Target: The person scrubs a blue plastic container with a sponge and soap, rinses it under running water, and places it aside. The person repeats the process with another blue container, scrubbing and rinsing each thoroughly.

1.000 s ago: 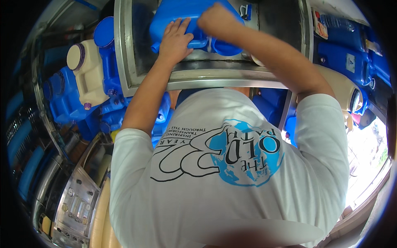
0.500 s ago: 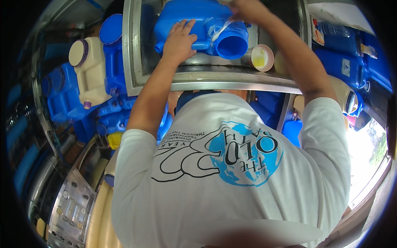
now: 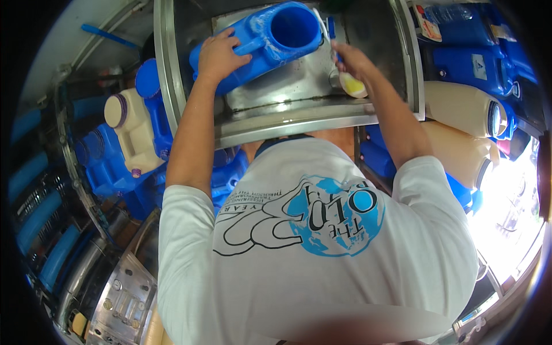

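The blue jug (image 3: 244, 72) lay tilted in the steel sink (image 3: 287, 128), its wide round mouth uncapped and turned toward the wearer. White suds (image 3: 259, 26) streaked its neck; the inside looked dark blue, too shadowed to tell whether it held anything. The person's left hand (image 3: 220, 58) was spread over the jug's side by the handle, thumb apart from the fingers. The right hand (image 3: 352, 60) had its fingers curled around a white-headed brush (image 3: 325, 26), just beside the mouth's rim (whether it touched was unclear). Below that hand stood a small tilted cup (image 3: 353, 86) with something yellow in it. Outside the sink, a capped cream jug (image 3: 138, 138) stood at left, and cream containers (image 3: 457, 109) lay at right, contents hidden.
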Demonstrator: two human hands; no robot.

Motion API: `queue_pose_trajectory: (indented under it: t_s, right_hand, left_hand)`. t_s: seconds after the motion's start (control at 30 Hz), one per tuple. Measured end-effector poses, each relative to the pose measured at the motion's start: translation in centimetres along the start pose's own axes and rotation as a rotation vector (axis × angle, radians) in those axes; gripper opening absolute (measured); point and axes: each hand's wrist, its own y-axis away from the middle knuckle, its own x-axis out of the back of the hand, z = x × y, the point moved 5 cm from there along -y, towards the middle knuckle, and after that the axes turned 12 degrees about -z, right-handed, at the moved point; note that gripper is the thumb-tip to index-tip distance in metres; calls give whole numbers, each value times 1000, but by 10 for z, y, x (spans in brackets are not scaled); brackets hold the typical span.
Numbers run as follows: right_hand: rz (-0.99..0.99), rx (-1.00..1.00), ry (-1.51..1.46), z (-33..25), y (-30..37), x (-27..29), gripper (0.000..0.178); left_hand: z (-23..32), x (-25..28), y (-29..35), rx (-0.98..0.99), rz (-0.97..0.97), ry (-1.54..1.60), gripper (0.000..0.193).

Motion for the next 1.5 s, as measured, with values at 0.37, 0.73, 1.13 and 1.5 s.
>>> queue_pose_trajectory:
  t_s: [0.37, 0.73, 1.13, 1.5]
  right_hand:
    - [-15, -28, -132, -4, 13, -73, 33]
    - [-65, -85, -94, 9, 25, -114, 31]
    - [-105, 12, -201, -34, -33, -75, 36]
    - [-42, -48, -43, -68, -37, -67, 39]
  left_hand:
    - [29, -17, 9, 266, 17, 145, 47]
    - [25, -17, 4, 406, -48, 195, 53]
    - [28, -14, 1, 392, -64, 186, 49]
    - [33, -7, 0, 418, -93, 233, 50]
